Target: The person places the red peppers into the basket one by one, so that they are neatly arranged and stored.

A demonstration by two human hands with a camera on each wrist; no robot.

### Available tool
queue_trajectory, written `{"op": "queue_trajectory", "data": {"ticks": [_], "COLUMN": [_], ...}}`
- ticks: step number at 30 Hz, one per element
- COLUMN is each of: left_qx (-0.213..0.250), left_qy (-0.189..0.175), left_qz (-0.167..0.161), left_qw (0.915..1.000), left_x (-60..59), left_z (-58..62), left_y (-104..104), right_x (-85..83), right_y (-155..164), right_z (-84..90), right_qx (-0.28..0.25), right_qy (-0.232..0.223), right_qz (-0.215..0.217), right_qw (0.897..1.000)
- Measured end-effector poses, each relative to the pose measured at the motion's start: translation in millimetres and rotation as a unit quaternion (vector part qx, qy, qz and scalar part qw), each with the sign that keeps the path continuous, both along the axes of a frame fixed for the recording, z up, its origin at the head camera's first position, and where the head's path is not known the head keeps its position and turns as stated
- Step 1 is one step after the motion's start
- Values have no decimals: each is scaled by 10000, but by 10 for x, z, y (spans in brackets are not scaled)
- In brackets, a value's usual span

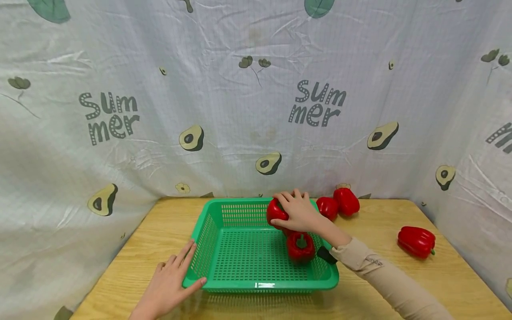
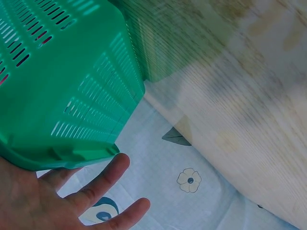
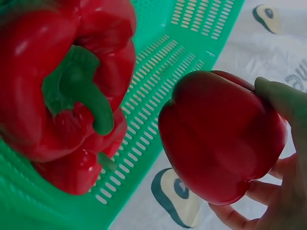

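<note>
Avocado-print cloth [image 1: 224, 102] backs the surface [image 1: 378, 224]; right hand [image 1: 299, 212] grips a red pepper [image 1: 275, 214] at the green basket [image 1: 228, 284], two peppers [image 1: 300, 257] sit inside, and left hand [image 1: 171, 276], fingers straight, touches the basket's edge.

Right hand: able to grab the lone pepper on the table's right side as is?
Probably not: the right hand grips another pepper at the basket's far right corner. The lone pepper itself lies uncovered on the table.
</note>
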State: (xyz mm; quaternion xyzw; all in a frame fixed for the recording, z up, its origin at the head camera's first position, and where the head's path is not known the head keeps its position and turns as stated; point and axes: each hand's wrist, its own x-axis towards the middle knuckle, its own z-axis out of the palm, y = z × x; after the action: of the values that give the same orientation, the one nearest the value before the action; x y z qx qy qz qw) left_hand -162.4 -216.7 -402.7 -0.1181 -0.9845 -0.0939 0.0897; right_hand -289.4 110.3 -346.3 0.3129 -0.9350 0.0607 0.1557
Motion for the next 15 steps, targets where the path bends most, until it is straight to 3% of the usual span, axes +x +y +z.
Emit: {"op": "queue_trajectory", "data": {"ticks": [7,15], "left_qx": [18,-9], "left_qy": [-43,151], "left_qz": [-24,-25], "left_qw": [10000,9999], "left_x": [14,20], "left_z": [-10,7], "left_y": [9,10], "right_x": [-52,-91], "right_y": [-115,-244], "right_z": [-69,-118], "right_qx": [339,621], "right_qy": [-354,-810], "right_qz": [-82,-47], "right_qw": [9988,9948]}}
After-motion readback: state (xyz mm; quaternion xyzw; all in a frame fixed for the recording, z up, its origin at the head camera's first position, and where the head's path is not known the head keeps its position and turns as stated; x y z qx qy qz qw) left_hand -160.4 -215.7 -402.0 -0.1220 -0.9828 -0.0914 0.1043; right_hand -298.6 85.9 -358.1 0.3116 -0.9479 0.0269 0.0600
